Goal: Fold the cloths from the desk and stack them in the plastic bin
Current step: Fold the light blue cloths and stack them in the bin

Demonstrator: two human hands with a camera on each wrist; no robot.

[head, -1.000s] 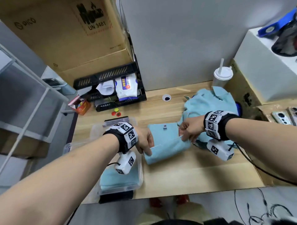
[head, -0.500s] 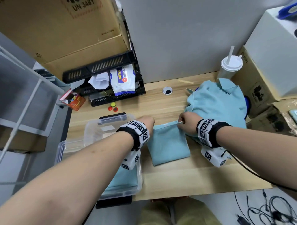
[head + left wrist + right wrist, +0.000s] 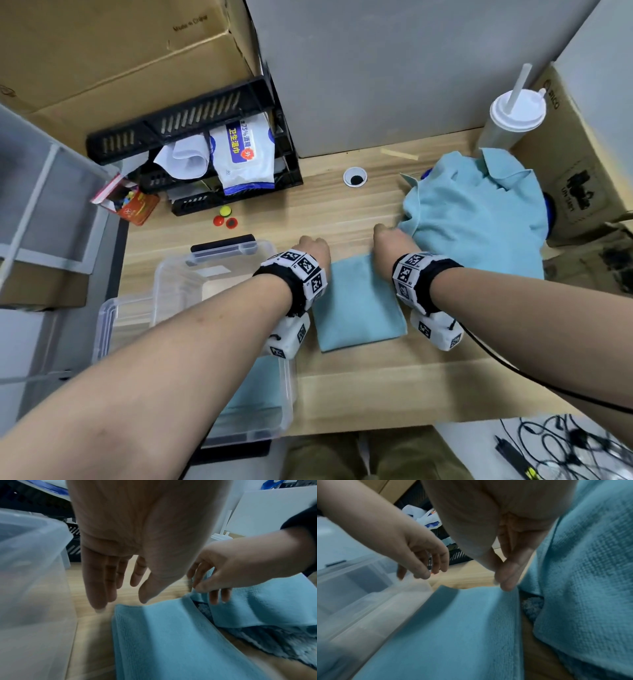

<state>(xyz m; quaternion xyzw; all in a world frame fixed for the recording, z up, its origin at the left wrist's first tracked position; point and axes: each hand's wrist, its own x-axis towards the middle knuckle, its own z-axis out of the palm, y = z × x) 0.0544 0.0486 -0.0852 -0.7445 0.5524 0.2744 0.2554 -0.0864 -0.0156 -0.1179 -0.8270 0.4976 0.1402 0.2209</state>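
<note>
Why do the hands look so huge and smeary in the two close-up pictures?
Left wrist view: the left hand sits right against a very wide lens, so it bulges, and its fingers are smeared by motion blur. Right wrist view: the right hand looms the same way, dim and soft. Head view: the folded cloth is sharper and the desk brighter.

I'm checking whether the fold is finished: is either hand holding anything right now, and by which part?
Neither grips anything. The left hand hangs open above the desk; the right hand, fingers straight, only touches the folded cloth at its far right corner.
</note>
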